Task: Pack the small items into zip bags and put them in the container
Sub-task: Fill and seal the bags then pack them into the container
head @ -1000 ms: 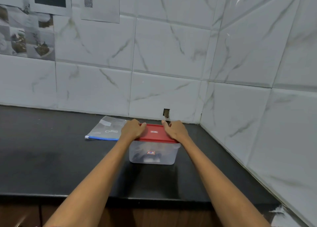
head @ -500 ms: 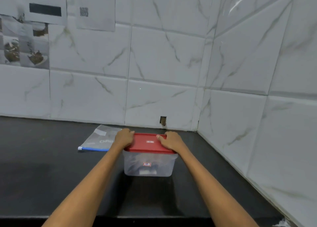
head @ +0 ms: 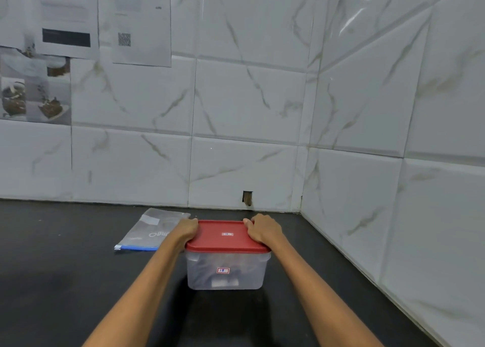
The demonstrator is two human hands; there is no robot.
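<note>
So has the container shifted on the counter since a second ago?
No. The container, under its red lid, keeps its place beside the zip bag and in front of the hole in the wall tile; only the camera tilted.

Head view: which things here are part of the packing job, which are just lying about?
Part of the job:
- container, clear, dark contents inside
- red lid on it
- left hand and right hand, gripping the lid's edges
- zip bag, flat on the counter

Lying about:
- papers on the tiled wall
</note>
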